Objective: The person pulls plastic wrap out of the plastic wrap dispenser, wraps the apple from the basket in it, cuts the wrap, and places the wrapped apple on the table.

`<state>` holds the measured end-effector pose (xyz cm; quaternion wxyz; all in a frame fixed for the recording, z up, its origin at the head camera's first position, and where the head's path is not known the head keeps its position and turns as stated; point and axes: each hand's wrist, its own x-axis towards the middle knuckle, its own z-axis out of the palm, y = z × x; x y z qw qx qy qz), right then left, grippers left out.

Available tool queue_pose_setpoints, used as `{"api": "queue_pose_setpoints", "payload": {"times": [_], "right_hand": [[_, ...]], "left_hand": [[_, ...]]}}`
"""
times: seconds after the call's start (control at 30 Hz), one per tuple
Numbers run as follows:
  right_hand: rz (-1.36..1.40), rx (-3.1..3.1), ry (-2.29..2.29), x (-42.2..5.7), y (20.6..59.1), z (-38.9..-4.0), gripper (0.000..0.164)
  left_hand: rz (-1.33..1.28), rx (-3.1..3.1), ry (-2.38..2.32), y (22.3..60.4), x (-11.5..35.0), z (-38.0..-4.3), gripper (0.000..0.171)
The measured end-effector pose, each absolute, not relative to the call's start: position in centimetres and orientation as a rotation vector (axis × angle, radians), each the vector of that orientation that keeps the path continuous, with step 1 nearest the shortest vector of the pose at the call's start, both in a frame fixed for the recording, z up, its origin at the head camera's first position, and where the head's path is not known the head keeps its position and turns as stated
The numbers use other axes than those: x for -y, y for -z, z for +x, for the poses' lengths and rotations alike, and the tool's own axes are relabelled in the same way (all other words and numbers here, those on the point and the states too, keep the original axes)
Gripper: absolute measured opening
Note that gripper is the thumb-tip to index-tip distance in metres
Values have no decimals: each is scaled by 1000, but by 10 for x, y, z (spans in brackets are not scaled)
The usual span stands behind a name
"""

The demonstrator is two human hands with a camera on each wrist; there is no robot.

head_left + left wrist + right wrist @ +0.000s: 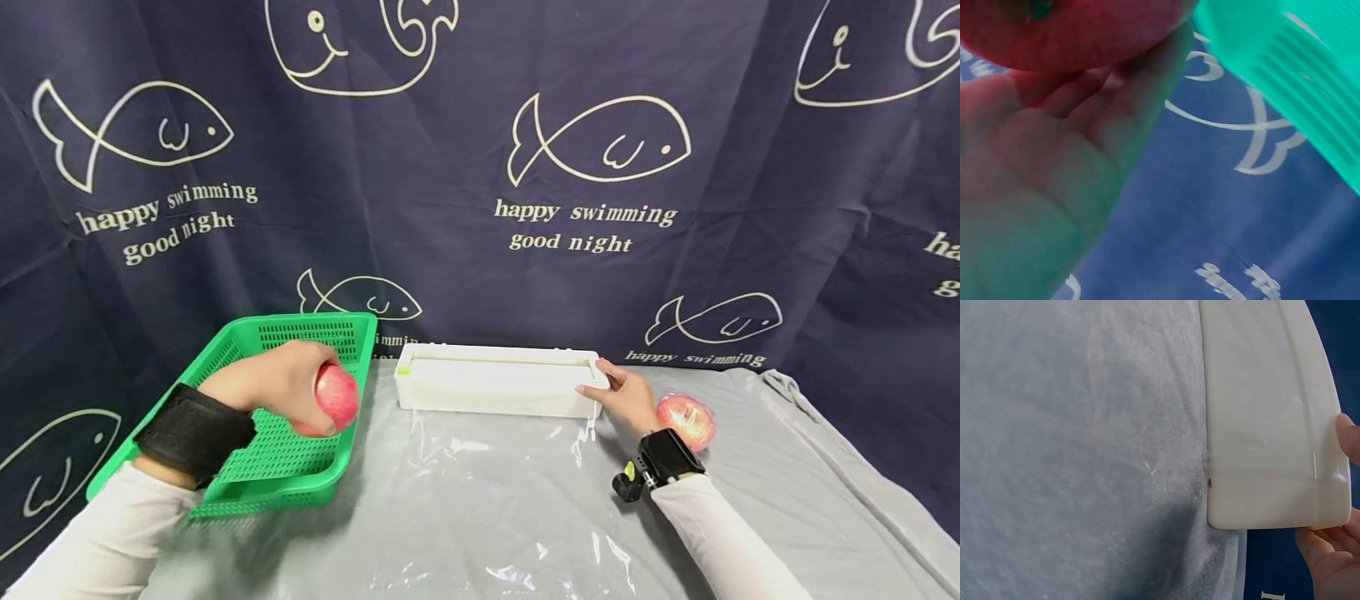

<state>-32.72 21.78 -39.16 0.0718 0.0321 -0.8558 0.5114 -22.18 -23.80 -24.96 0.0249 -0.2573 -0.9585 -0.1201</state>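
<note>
L hand (281, 387) grips apple (337, 397), fingers curled round it, held above R side of green basket (300, 454); R hand (630, 400) holds R end of white box (495, 387) btwn thumb & fingers. Box sits on grey cloth (487, 508), R of basket; wrapped apple (687, 421) just beside R hand

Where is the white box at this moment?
In the head view, the white box sits mid-frame on the grey covering by the backdrop, right of the green basket, its right end held by the right hand.
</note>
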Motion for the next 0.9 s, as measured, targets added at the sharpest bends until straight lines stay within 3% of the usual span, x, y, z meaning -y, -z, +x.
{"api": "queue_pose_setpoints", "payload": {"times": [0.33, 0.9], "right_hand": [[102, 2565, -1541, -217, 390, -327, 70], [113, 2600, -1424, -220, 395, -329, 70]], "left_hand": [[-966, 2575, 611, 272, 177, -201, 66], [-1278, 2657, 950, 364, 96, -185, 71]]}}
